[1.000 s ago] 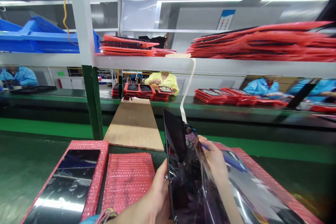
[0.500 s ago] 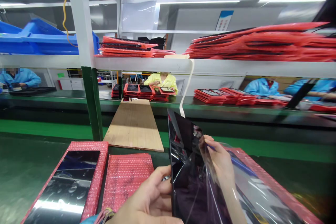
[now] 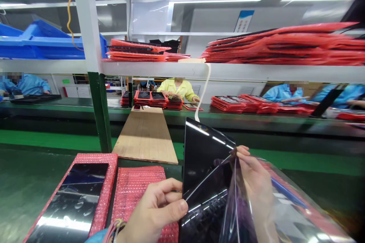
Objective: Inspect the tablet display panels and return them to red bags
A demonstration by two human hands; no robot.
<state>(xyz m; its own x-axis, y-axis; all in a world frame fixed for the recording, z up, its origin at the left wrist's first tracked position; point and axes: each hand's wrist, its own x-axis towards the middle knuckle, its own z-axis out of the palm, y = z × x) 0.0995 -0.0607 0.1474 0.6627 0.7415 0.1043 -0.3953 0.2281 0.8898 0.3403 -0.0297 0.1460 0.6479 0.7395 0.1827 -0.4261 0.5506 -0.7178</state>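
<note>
A glossy black screen panel [image 3: 203, 148] stands tilted in front of me. My left hand [image 3: 156, 207] pinches its left edge between thumb and fingers. At the panel's upper right, my right hand [image 3: 256, 182] has its fingertips closed on a clear film [image 3: 238, 201]. The film is partly lifted off the glass, with a diagonal fold line running across the panel. Behind my left hand lies a red bubble-wrap pouch [image 3: 137, 186]. Farther left, another black panel [image 3: 76, 197] rests on a red bubble-wrap sheet [image 3: 110, 182].
To the right, a blue strip [image 3: 288, 193] and clear plastic lie over red wrap. A wooden board [image 3: 146, 134] spans toward the far bench. Red-wrapped stacks [image 3: 285, 47] and blue bins [image 3: 42, 43] fill the shelf above. Several people sit opposite.
My right hand has moved right, pulling the film farther off the panel. The panel's glass has turned more toward me. My left hand has shifted its hold along the left edge.
</note>
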